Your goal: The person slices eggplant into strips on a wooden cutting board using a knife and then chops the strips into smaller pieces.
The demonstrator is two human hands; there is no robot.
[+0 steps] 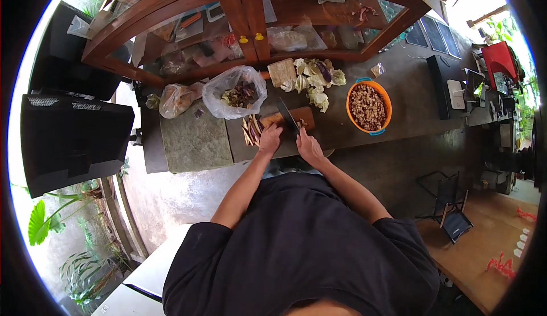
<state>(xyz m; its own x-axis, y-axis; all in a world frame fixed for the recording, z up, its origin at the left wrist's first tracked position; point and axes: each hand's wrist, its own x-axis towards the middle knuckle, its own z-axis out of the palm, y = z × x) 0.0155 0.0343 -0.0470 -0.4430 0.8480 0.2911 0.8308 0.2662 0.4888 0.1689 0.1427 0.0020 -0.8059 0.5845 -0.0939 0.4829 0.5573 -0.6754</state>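
Note:
My right hand (310, 147) is closed round the handle of a kitchen knife (287, 114), whose broad dark blade slants up and left over a wooden cutting board (304, 114). Fingers curled down, my left hand (270, 138) grips eggplant strips on the board's left part, close to the blade; the fingertips partly hide them. More long purple-and-white eggplant strips (250, 130) lie at the board's left end. Small cut pieces (302, 123) rest on the board right of the knife. An orange colander (388, 101) farther right holds many diced pieces.
Behind the board sit a clear plastic bag (215, 95) with dark scraps, pale leafy pieces (319, 97), a purple eggplant (325, 72) and a tan block (281, 73). A glass-fronted wooden cabinet (250, 14) borders the back. A grey slab (196, 144) lies left.

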